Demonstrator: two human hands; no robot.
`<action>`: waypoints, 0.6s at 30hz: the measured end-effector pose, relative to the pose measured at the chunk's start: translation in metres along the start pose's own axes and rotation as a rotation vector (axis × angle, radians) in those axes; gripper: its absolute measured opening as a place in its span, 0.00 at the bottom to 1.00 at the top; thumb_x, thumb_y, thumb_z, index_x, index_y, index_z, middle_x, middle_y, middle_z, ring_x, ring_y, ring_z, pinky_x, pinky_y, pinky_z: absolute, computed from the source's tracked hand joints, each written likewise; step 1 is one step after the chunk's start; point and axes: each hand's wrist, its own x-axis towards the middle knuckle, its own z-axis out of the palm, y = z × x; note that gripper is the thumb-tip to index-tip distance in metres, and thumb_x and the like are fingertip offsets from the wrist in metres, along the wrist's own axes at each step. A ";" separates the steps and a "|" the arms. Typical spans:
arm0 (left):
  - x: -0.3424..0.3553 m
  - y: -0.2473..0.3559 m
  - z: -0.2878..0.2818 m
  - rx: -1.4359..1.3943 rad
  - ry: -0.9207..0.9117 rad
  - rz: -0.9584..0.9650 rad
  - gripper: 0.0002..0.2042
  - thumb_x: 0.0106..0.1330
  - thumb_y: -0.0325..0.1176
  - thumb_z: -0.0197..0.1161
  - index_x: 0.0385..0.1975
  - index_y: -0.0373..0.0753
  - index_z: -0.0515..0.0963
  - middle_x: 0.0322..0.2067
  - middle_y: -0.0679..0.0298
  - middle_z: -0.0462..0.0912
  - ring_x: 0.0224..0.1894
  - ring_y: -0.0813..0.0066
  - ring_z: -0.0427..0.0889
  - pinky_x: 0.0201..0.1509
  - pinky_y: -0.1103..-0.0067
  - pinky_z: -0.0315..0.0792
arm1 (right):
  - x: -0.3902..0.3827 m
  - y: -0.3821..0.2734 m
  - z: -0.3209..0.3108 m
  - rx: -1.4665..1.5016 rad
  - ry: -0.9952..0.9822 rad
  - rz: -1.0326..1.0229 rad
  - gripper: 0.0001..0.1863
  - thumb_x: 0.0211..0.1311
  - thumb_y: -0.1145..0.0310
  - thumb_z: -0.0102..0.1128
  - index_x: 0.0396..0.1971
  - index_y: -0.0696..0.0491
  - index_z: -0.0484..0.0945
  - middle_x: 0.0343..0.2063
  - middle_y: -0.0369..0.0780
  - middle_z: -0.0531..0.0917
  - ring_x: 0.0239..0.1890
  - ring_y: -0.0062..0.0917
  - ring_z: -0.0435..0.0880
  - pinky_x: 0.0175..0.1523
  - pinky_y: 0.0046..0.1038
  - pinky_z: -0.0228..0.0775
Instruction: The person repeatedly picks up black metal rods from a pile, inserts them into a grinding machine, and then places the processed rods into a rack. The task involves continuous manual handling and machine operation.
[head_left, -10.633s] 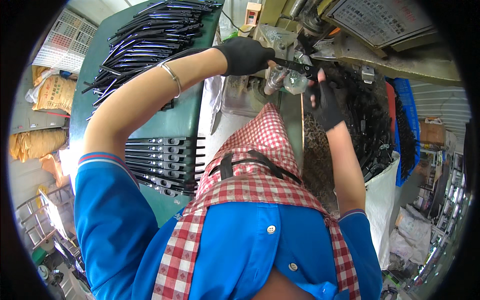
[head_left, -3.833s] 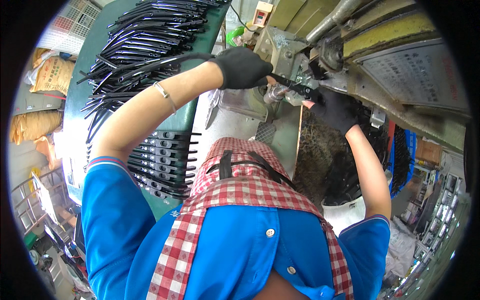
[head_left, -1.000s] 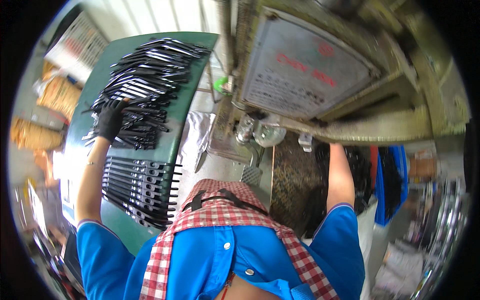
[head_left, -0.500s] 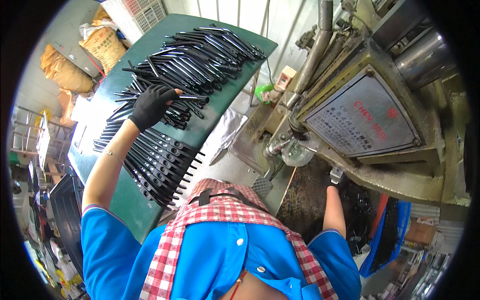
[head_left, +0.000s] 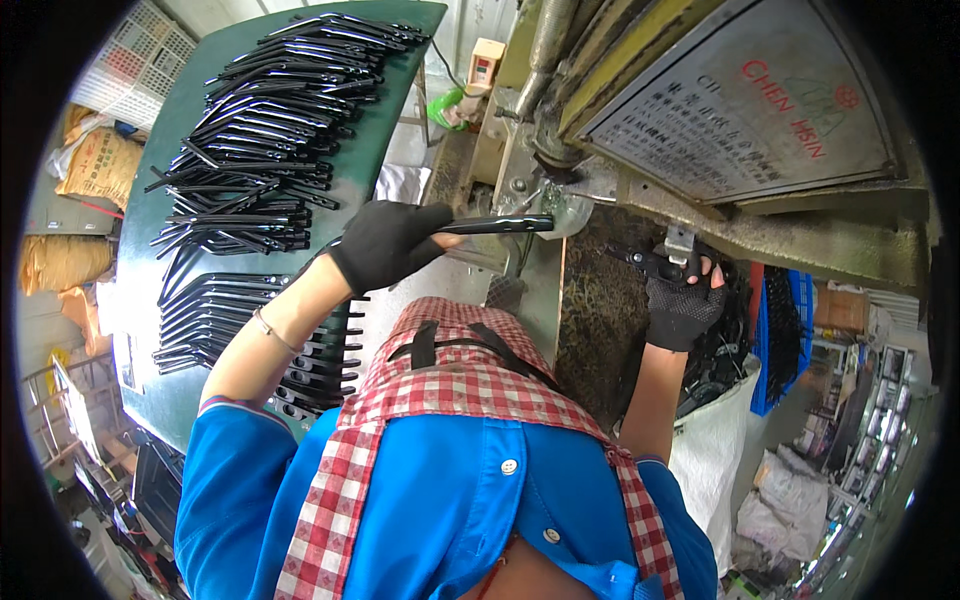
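Note:
My left hand [head_left: 392, 245], in a black fingerless glove, is closed around a black metal tube [head_left: 510, 224]. The tube points right, between the green table [head_left: 350, 170] and the machine. Under the machine's lower edge, my right hand [head_left: 684, 308], gloved alike, grips a small black bracket [head_left: 655, 266] with holes. The bracket lies against a metal fixture [head_left: 680, 244]; my fingers partly cover it. A pile of bent black tubes [head_left: 270, 120] spreads over the table. Nearer to me, black tubes with holed ends [head_left: 215, 300] lie in a row, partly behind my left forearm.
A heavy machine [head_left: 640, 190] with a metal plate overhangs the right side. Beneath it stands a dark worn bench [head_left: 600, 320]. A blue crate [head_left: 803, 320] and a white sack [head_left: 715, 450] are at the right. Sacks [head_left: 100, 165] and a white crate [head_left: 135, 60] stand far left.
My left hand has carried the tube from the pile rightward toward the machine. My right hand, mostly hidden before, now shows with the bracket. The view has shifted to the right.

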 end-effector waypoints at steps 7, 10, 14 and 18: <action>0.018 0.008 0.006 -0.094 -0.102 0.127 0.15 0.67 0.46 0.55 0.33 0.38 0.73 0.15 0.52 0.73 0.21 0.48 0.76 0.24 0.63 0.66 | -0.030 0.023 0.046 0.085 0.043 0.059 0.07 0.56 0.65 0.56 0.23 0.48 0.70 0.16 0.30 0.69 0.31 0.21 0.71 0.45 0.29 0.65; 0.015 0.008 0.004 -0.047 -0.141 0.125 0.15 0.67 0.45 0.55 0.32 0.38 0.72 0.14 0.52 0.73 0.22 0.48 0.76 0.24 0.62 0.66 | -0.030 0.031 0.050 0.073 -0.015 0.055 0.06 0.57 0.64 0.54 0.25 0.48 0.69 0.17 0.30 0.69 0.32 0.21 0.70 0.45 0.29 0.64; 0.008 0.007 0.009 0.023 -0.257 0.126 0.13 0.65 0.43 0.57 0.32 0.38 0.72 0.14 0.50 0.72 0.23 0.48 0.77 0.25 0.61 0.67 | -0.034 0.047 0.050 0.007 -0.108 0.134 0.07 0.58 0.63 0.51 0.23 0.48 0.69 0.16 0.29 0.68 0.32 0.22 0.70 0.49 0.31 0.64; 0.010 0.017 0.001 0.106 -0.317 -0.016 0.14 0.64 0.46 0.56 0.34 0.40 0.74 0.18 0.50 0.77 0.25 0.46 0.78 0.30 0.57 0.70 | -0.024 0.058 0.046 0.035 0.007 0.116 0.09 0.57 0.66 0.47 0.18 0.47 0.67 0.15 0.30 0.66 0.29 0.23 0.70 0.53 0.38 0.65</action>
